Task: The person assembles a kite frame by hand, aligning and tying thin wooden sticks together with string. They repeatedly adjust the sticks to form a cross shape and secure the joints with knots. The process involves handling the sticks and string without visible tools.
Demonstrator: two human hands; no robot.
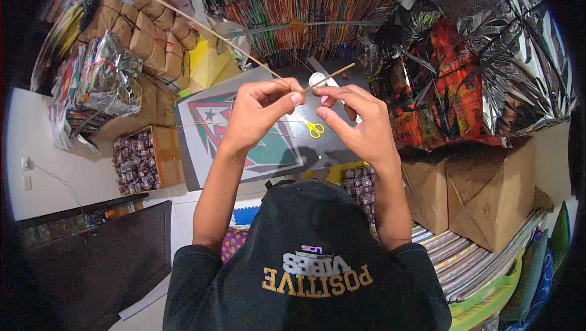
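Note:
Thin bamboo sticks are pinched in my left hand [262,108], its thumb and fingers closed where they meet. One long stick [210,33] runs up and left from the fingertips; a shorter stick piece [332,75] slants up and right. My right hand [360,111] hovers close to the short piece, index fingertip beside it and thumb apart. I cannot tell whether a fine thread lies between them. Below the hands, a sheet [210,145] with a green, red and white star design lies on the dark table [329,148]. Yellow-handled scissors [315,129] lie between my wrists.
A small white roll [316,79] sits just beyond my fingertips. Dense stacks of colourful folded sheets [293,10] line the back. Foil-wrapped bundles [452,80] and brown packages [488,184] crowd the right. On the left stand an open box of small wrapped items [137,160] and paper-wrapped parcels [146,38].

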